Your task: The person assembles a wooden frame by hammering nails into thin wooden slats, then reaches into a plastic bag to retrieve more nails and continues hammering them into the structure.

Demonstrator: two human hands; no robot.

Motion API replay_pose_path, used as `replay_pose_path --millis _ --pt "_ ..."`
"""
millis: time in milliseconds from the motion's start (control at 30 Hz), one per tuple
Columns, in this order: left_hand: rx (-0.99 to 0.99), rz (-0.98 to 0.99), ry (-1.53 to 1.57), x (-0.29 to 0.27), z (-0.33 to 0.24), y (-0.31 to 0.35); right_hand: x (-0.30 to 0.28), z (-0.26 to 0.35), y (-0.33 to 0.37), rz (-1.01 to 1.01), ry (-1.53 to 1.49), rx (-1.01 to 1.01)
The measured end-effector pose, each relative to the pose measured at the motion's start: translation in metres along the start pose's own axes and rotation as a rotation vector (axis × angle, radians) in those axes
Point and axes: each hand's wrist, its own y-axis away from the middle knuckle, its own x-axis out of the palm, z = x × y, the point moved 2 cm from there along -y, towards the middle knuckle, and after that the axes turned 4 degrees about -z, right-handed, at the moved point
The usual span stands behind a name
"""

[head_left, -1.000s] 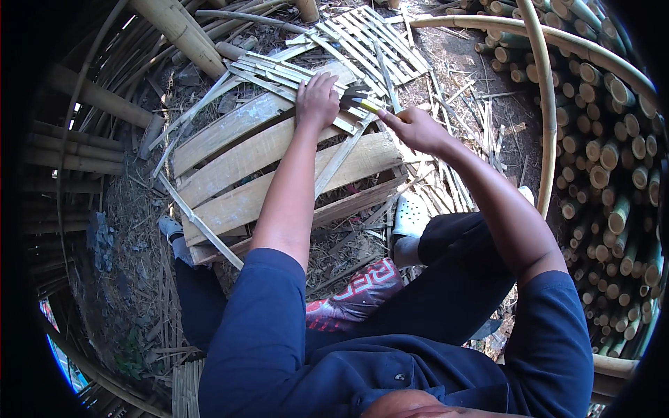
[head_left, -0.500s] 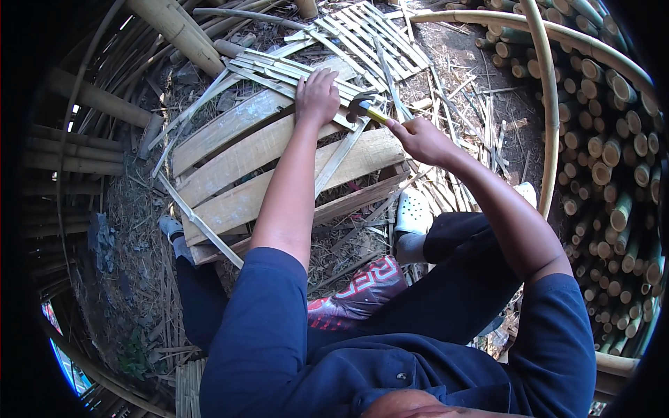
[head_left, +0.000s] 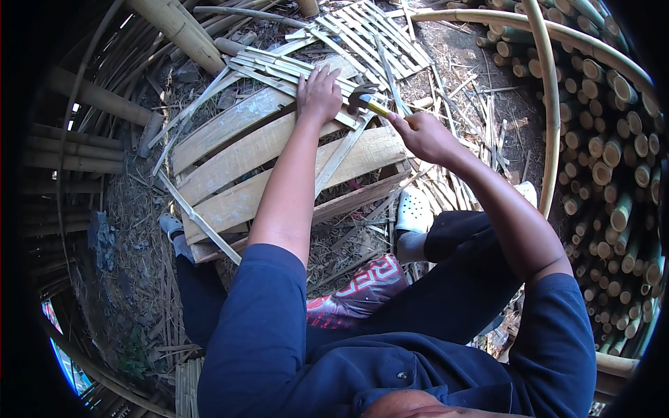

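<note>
My right hand (head_left: pixel 426 138) is wrapped round the yellow handle of a claw hammer (head_left: pixel 376 106). The dark head of the hammer is over the right end of a bundle of split bamboo slats (head_left: pixel 268 72). Across those slats my left hand (head_left: pixel 320 95) lies flat, palm down with fingers stretched out. The slats rest on a low bench of worn wooden planks (head_left: pixel 240 155). Whether a nail is under the hammer cannot be made out.
A finished-looking slatted bamboo panel (head_left: pixel 373 38) lies beyond the bench. Cut bamboo poles (head_left: pixel 603 150) are stacked at the right, behind a curved pole (head_left: pixel 550 104). Loose strips (head_left: pixel 203 221) lean on the bench's left. A red-and-white printed cloth (head_left: pixel 359 292) lies by my legs.
The hammer head has lifted slightly, and my right hand has shifted a little up with it. My left hand stays on the slats, almost unmoved.
</note>
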Motion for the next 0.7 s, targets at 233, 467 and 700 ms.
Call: replay_pose_path --millis 233,467,700 --pt "0.001 0.027 -0.006 -0.002 -0.003 -0.003 0.010 0.004 0.000 -0.021 0.037 0.024" --pt "-0.008 0.023 -0.015 -0.001 0.000 0.001 0.013 0.007 0.002 -0.115 -0.172 -0.008" --pt "-0.004 -0.005 -0.017 0.002 0.001 -0.001 0.013 0.004 -0.013 -0.057 -0.146 0.008"
